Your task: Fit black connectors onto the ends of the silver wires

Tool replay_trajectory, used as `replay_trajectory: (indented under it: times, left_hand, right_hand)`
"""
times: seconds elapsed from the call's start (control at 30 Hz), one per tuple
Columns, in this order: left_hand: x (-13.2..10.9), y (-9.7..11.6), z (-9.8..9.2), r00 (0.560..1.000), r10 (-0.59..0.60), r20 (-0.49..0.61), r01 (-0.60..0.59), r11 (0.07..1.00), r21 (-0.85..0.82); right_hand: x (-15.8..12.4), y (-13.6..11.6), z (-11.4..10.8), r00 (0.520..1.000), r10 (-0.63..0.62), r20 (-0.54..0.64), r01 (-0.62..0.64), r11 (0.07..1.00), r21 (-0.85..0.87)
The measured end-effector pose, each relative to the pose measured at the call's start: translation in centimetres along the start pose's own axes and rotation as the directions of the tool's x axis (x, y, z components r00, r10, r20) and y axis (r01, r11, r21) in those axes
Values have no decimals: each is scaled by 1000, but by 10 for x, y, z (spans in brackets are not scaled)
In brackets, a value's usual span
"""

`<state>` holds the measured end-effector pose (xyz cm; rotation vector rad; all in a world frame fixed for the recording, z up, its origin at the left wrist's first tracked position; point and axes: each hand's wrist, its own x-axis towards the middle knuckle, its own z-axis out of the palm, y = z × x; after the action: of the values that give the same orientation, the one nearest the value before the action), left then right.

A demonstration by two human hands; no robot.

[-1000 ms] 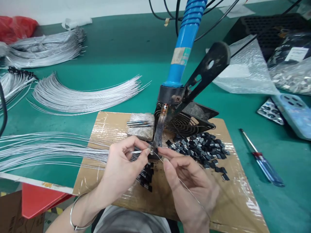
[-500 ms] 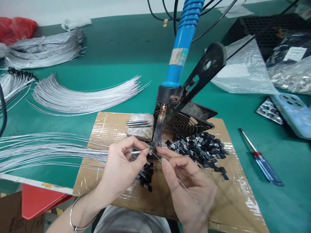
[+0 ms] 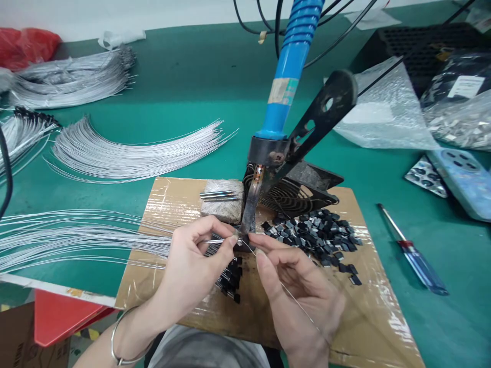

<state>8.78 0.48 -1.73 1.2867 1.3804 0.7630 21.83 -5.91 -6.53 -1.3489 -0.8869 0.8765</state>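
My left hand (image 3: 194,266) pinches a thin white wire (image 3: 211,240) between thumb and forefinger, its end held under the tip of a blue soldering iron (image 3: 282,97). Across from it, my right hand (image 3: 297,286) is closed on a thin strand of solder wire (image 3: 301,307), which runs from the tip area back over the palm. The exact contact at the tip is hidden by my fingertips. Below my left hand lie wires with black ends (image 3: 231,281). Several small black pieces (image 3: 318,237) are heaped to the right of the iron.
A black metal stand arm (image 3: 322,115) and a fan (image 3: 295,194) are behind the iron. Thin rods lie on a wrapped block (image 3: 222,208). Cardboard (image 3: 360,317) covers the green table. A screwdriver (image 3: 422,266) and phone (image 3: 468,179) are at right; white wire bundles (image 3: 126,156) at left.
Both hands stay nearly in place at the iron's tip. The whole view shifts very slightly.
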Motion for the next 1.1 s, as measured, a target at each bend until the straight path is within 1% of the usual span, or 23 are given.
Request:
replay_trajectory:
  times: [0.13, 0.5, 0.67, 0.83, 1.1]
  left_hand:
    - [1, 0, 1, 1000, -2, -8, 2, 1000, -6]
    - [0, 1, 1, 1000, 16, -22, -17, 1000, -13]
    - [0, -1, 2, 1000, 20, -24, -20, 999, -35]
    - [2, -3, 1, 999, 17, -27, -17, 1000, 6]
    - [0, -3, 2, 999, 35, -26, -34, 999, 11]
  right_hand:
    - [0, 0, 0, 1000, -9, 3, 9, 1000, -8]
    - [-1, -2, 2, 999, -19, -32, 18, 1000, -23]
    - [-1, -1, 2, 999, -45, -20, 45, 999, -19]
    - [-1, 0, 3, 999, -37, -24, 36, 999, -19]
    - [-1, 2, 4, 998, -52, -23, 51, 998, -37]
